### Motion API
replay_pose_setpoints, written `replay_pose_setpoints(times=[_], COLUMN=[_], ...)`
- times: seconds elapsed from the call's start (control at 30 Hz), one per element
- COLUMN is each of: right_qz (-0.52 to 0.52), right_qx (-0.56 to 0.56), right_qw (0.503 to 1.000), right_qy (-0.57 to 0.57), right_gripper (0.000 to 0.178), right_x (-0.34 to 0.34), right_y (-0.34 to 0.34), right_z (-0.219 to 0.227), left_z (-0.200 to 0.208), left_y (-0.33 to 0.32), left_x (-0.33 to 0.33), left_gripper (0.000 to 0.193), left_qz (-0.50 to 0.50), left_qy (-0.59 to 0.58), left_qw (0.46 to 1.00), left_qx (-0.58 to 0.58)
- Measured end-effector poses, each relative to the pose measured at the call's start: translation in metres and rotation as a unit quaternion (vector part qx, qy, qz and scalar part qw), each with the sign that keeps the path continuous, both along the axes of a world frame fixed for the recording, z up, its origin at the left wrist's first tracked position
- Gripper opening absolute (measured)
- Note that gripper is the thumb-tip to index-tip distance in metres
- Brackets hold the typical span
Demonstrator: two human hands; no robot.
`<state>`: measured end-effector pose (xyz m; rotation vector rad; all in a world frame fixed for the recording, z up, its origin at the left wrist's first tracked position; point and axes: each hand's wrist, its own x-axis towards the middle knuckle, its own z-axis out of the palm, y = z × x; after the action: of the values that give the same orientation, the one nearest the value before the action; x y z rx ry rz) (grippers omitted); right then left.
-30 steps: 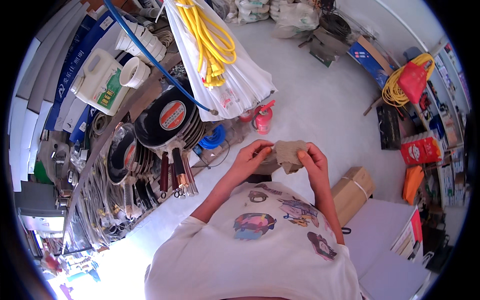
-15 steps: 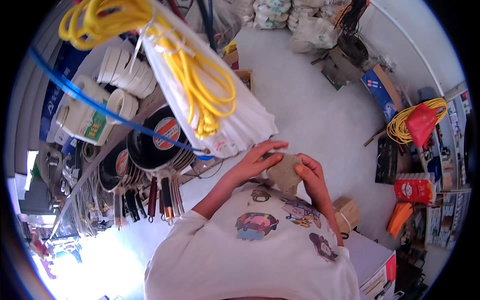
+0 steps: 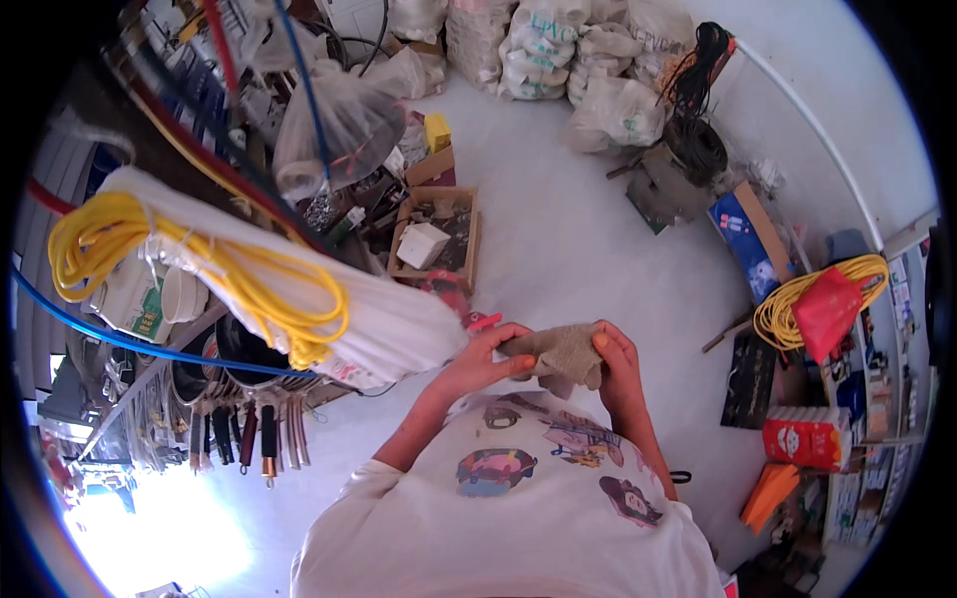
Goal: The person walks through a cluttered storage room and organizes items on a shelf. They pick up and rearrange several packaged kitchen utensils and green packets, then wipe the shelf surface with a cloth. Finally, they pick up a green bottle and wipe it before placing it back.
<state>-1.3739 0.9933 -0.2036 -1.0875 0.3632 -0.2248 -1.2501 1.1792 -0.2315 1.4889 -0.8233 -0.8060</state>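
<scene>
A rough grey-brown cloth (image 3: 564,351) is stretched between my two hands in front of my chest, its lower edge hanging in folds. My left hand (image 3: 486,363) pinches its left end, thumb and fingers closed on the fabric. At the opposite end my right hand (image 3: 617,361) grips it, with the thumb lying on top. Whether the cloth is a rag or a glove cannot be made out. Close to my left hand hangs a long white plastic-wrapped bundle (image 3: 414,327) with a looped yellow cord (image 3: 317,299) tied on it.
Black pans (image 3: 244,347) with dangling handles hang at left beside a blue hose (image 3: 140,346). A wooden box (image 3: 472,239) stands on the floor ahead, with stuffed sacks (image 3: 538,50) farther back. At right are a yellow cable coil (image 3: 778,311) and shelves (image 3: 882,389).
The view has shifted, so the white bundle and yellow cord appear farther left and the wooden box shows fully. The cloth is now spread wider between my hands.
</scene>
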Motion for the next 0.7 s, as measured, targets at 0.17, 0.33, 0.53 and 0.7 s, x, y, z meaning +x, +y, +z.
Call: replay_pose_setpoints(times=[0.17, 0.33, 0.53, 0.7], right_qz=[0.015, 0.042, 0.127, 0.223], right_qx=[-0.082, -0.108, -0.304, -0.367], right_qw=[0.996, 0.991, 0.944, 0.903], right_qy=[0.026, 0.063, -0.025, -0.027], right_gripper=[0.019, 0.026, 0.062, 0.054], right_x=[-0.003, -0.007, 0.007, 0.031], right_y=[-0.1, -0.17, -0.208, -0.231], right_z=[-0.006, -0.015, -0.026, -0.033], left_z=[0.008, -0.004, -0.009, -0.007], left_y=[-0.09, -0.155, -0.199, -0.234], left_x=[-0.016, -0.024, -0.021, -0.006], left_gripper=[0.02, 0.014, 0.018, 0.021], left_qz=[0.071, 0.121, 0.146, 0.165], left_qy=[0.033, 0.046, 0.087, 0.072], left_qw=[0.996, 0.992, 0.985, 0.984], left_qx=[0.032, 0.013, 0.018, -0.001])
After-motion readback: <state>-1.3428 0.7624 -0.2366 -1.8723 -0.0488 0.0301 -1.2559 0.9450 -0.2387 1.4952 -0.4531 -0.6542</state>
